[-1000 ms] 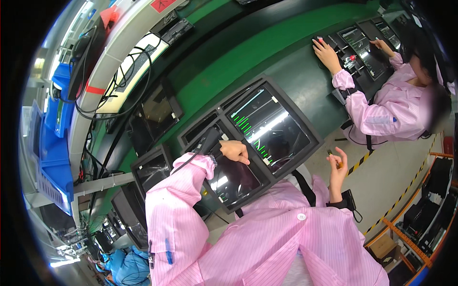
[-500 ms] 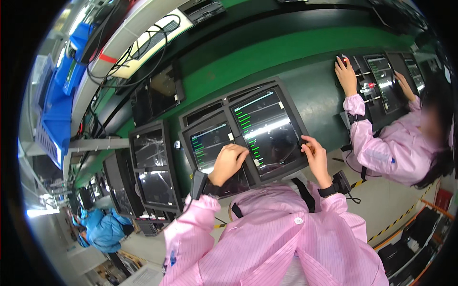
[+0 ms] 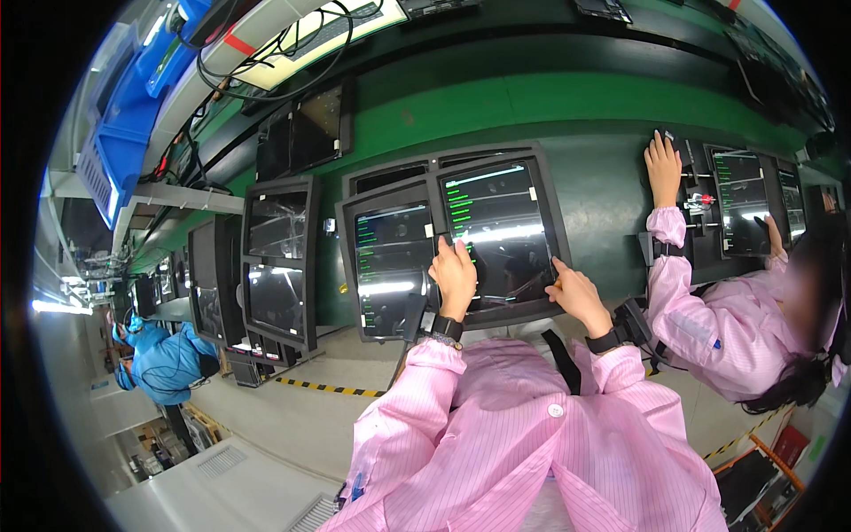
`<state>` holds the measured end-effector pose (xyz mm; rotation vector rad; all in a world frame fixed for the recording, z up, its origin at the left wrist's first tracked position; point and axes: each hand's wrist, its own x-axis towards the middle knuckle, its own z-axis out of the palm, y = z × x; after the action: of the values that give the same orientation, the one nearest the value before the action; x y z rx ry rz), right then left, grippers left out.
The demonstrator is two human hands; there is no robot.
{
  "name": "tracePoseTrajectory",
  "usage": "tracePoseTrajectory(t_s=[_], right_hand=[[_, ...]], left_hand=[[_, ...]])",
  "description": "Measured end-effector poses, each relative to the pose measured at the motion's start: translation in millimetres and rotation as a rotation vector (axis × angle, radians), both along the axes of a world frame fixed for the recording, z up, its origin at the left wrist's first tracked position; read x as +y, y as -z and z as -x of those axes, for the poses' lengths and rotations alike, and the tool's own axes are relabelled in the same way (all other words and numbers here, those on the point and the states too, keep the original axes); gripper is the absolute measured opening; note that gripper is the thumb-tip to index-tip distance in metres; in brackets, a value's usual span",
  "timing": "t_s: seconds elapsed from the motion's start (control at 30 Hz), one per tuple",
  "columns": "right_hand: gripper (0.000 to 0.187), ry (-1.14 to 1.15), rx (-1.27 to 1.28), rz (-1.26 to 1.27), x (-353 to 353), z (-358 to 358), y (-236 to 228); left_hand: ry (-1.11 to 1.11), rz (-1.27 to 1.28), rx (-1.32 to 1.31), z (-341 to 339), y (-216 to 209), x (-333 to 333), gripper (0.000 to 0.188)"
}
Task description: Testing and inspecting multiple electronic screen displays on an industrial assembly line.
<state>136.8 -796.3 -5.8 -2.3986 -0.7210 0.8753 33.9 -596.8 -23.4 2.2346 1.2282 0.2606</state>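
Note:
Two lit display panels with green text lines lie side by side in black frame trays on the bench: the left display panel (image 3: pixel 394 257) and the right display panel (image 3: pixel 510 213). My left hand (image 3: pixel 454 277) is over the strip between them, index finger stretched toward the right panel's left edge, palm down. At the lower right edge of the right panel is my right hand (image 3: pixel 581 297), its index finger and thumb apart and touching the frame's edge. I see nothing held in either hand. Both wrists wear black bands with small devices.
Stacked trays with dark panels (image 3: pixel 279 253) stand to the left. Farther back lie more dark panels (image 3: pixel 301 133) beneath a cable-hung shelf. At the right a co-worker in a pink sleeve (image 3: pixel 700 301) handles another lit panel (image 3: pixel 740 199). Blue bins (image 3: pixel 124 151) hang at the upper left.
My left hand has moved up and right, from over the left panel to the strip between the panels, its index finger now straightened. My right hand has shifted slightly down along the edge.

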Motion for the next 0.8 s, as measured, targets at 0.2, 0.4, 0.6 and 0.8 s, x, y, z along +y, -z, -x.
tracePoseTrajectory(t_s=[0.2, 0.4, 0.6, 0.8], right_hand=[[0.059, 0.104, 0.485, -0.272, 0, -23, 22], [0.053, 0.229, 0.859, -0.38, -26, -10, -11], [0.057, 0.304, 0.788, -0.386, -58, 48, -1], [0.036, 0.568, 0.541, -0.628, -45, 117, -31]], left_hand=[[-0.042, 0.169, -0.246, 2, 1, 2, 0.046], [-0.084, 0.546, -0.36, 20, -24, -5, 0.06], [-0.073, 0.508, -0.341, 54, -8, -37, 0.057], [0.037, 0.44, -0.545, 117, -64, -54, 0.024]])
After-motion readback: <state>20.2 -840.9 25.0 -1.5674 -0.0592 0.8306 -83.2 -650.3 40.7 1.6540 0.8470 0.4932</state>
